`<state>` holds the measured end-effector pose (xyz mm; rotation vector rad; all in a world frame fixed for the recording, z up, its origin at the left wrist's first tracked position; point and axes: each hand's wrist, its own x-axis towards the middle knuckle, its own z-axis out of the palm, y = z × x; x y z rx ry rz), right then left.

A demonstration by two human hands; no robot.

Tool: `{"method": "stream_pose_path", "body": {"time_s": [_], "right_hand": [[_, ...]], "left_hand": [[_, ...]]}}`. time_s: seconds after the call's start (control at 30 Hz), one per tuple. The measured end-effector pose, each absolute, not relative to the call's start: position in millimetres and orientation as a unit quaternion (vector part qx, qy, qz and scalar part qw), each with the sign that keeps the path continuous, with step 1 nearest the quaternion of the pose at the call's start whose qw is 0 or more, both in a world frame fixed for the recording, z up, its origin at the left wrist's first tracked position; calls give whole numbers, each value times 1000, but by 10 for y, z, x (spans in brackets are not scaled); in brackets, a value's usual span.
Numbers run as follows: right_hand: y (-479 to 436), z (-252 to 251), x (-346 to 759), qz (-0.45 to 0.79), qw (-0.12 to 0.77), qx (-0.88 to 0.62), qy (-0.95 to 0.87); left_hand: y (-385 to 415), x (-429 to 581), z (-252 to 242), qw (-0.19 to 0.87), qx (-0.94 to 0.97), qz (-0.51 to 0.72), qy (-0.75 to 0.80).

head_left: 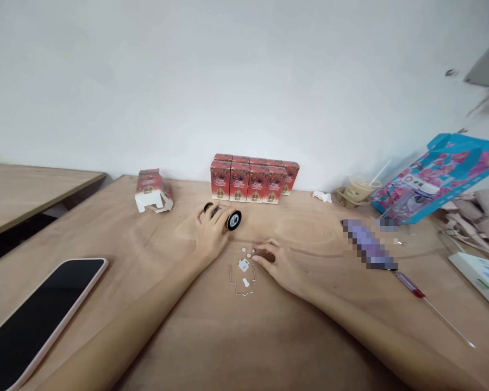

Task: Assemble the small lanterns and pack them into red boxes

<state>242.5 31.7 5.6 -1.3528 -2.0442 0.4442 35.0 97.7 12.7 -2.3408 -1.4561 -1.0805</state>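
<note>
My left hand (211, 231) is wrapped over a small black-and-gold cylinder-like object (233, 220) lying on its side. Its round black end, with a pale centre, faces me; the fingers hide its middle. My right hand (275, 260) rests on the table with thumb and index finger curved and apart. The index fingertip is at a small silver disc (253, 250). Two similar discs, like button cells (243, 250), lie just left of it. Below them are a white cut-out piece (243, 265), a smaller white piece (245, 282) and a bent thin wire (244, 294).
Several red boxes (240, 182) stand by the wall; an opened one (155, 193) lies left. A phone (44, 315) is at front left. Rightward are a screwdriver (411, 285), a drink cup (361, 190), a crumpled tissue (321, 196), a blue floral bag (440, 174) and a power strip (483, 279).
</note>
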Motion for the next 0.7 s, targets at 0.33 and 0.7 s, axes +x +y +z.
{"method": "stream_pose_path", "body": {"time_s": [0.33,0.7], "right_hand": [[374,180,2227,211,354,-465,-784],[1,14,2392,106,316,-356,-873]], "left_hand": [[967,349,120,99,-792,-368,-477],[964,352,116,97,-801,-363,-467]]}}
